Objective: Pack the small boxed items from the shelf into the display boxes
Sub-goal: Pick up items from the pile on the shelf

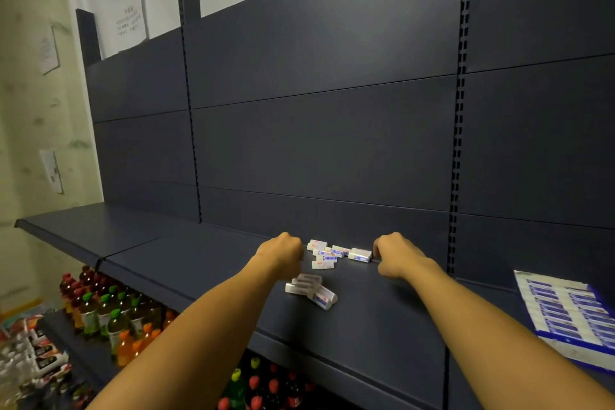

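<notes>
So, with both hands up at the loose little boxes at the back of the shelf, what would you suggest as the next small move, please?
Probably draw both hands together to gather the far cluster: the left hand and right hand flank it. Whether either already grips a box is unclear. The display box lies far right, already largely filled, and a nearer pile waits.

Small boxes (327, 255) on shelf (206, 263), between hands (283, 251)

Small white boxed items (327, 255) scattered on shelf (206, 263), display box (572, 313) filled

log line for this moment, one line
left hand: at far pile, grip hidden | right hand: at pile's right end | near pile: untouched | display box: right, part-filled
</notes>
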`<action>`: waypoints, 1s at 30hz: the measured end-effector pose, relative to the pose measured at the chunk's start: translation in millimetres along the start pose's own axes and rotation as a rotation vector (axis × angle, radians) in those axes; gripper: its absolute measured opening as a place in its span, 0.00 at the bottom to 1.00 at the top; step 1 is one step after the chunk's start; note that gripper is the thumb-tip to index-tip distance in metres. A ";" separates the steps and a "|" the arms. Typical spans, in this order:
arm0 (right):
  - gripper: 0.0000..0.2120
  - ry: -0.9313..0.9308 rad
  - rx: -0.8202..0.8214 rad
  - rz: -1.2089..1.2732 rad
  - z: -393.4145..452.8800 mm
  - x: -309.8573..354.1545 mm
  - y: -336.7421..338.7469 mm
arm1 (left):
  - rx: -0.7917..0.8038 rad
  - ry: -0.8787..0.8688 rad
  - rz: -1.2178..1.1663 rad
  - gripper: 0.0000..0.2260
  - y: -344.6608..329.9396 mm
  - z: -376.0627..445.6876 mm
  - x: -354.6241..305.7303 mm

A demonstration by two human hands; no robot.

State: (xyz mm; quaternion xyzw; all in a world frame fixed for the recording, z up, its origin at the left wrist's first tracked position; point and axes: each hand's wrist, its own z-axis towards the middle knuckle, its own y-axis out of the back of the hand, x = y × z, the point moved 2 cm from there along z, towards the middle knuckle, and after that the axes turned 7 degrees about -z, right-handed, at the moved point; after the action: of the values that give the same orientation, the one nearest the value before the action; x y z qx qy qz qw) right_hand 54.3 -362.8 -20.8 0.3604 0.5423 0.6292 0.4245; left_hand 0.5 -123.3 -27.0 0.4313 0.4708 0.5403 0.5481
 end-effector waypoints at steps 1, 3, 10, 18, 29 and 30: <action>0.13 -0.008 0.000 0.001 9.2 -1.5 0.9 | 0.006 -0.006 0.010 0.13 -1.3 9.6 3.3; 0.13 -0.022 -0.001 0.004 26.6 -4.4 2.7 | 0.020 -0.013 0.022 0.14 -5.3 27.6 10.0; 0.13 -0.039 0.033 0.032 58.7 -8.0 -11.3 | 0.030 -0.048 0.011 0.11 -34.8 72.3 31.9; 0.15 -0.065 0.066 0.069 78.0 -22.1 -27.0 | -0.037 -0.142 -0.074 0.16 -59.0 125.9 37.1; 0.14 -0.213 0.049 0.078 95.7 -11.1 -36.0 | 0.012 -0.322 -0.095 0.14 -79.8 176.1 56.4; 0.14 -0.222 0.046 0.079 97.6 -8.6 -36.3 | 0.013 -0.333 -0.103 0.14 -80.6 178.9 58.7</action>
State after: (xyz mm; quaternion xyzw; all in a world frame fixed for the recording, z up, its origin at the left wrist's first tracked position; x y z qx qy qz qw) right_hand 152.0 -332.2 -41.7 0.4588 0.4916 0.5889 0.4483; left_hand 189.6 -61.9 -76.0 0.4937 0.3986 0.4294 0.6427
